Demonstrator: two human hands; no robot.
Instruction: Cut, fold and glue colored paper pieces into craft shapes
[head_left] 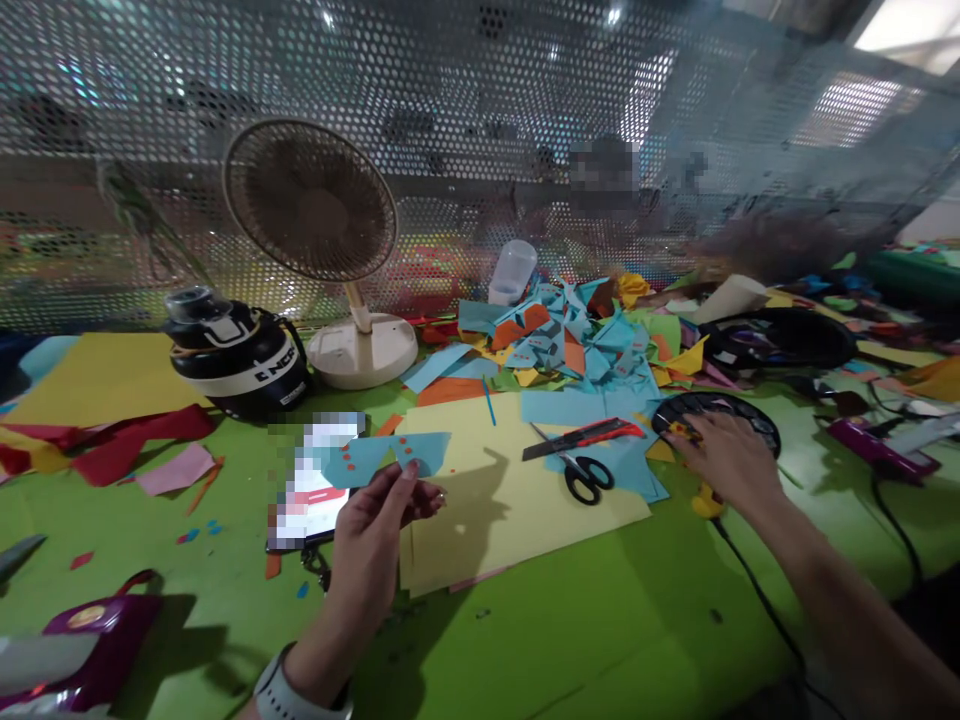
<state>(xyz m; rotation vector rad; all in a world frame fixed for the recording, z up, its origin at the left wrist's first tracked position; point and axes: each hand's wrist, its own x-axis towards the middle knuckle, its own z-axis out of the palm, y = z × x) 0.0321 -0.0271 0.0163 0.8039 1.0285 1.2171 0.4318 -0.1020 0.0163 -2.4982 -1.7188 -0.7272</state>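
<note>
A strip of light blue paper with small orange dots is pinched between the thumb and fingers of my left hand, above a phone and the edge of a yellow sheet. My right hand reaches over a round black tray, its fingers closed around a yellow corded tool. The hand hides most of that tool, and a black cord runs from it toward the table's front. Between my hands, black-handled scissors and an orange utility knife rest on paper.
Behind the sheets lies a heap of blue and orange paper scraps. A white fan and a black bottle stand at the back left. The phone lies left of centre. Purple tools lie at both sides.
</note>
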